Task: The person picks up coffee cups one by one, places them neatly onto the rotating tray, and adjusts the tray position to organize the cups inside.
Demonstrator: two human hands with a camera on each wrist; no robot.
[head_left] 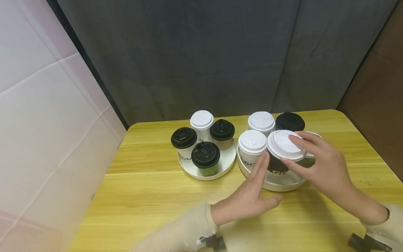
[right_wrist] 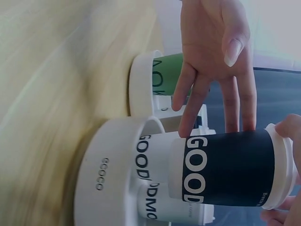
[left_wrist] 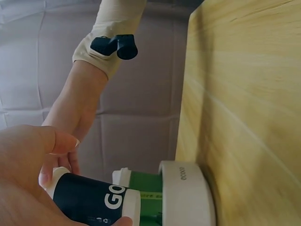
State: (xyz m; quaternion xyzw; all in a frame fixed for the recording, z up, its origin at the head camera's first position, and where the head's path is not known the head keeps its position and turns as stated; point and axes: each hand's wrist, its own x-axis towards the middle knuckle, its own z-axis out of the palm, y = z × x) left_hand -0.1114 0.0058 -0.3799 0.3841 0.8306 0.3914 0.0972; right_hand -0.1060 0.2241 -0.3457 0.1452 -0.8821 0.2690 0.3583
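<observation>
A dark paper cup (right_wrist: 230,170) with white "GOOD" lettering and a white lid (head_left: 284,145) is raised over the right round white tray (head_left: 283,187). My right hand (head_left: 329,166) grips it from above by the lid, thumb on one side and fingers on the other. On the cup's other side is my left hand (head_left: 242,203), its fingers nearly straight and spread, fingertips right by the cup's wall. Beside those fingertips stands a white-lidded white cup (head_left: 252,143). Another white-lidded cup (head_left: 262,122) and a black-lidded cup (head_left: 289,121) stand behind on the same tray.
To the left, a second round white tray (head_left: 201,177) bears a white-lidded cup (head_left: 202,120) and several black-lidded cups, the nearest a green cup (head_left: 209,170). Both trays stand on a wooden table (head_left: 141,199). A dark curtain (head_left: 189,63) closes off the back.
</observation>
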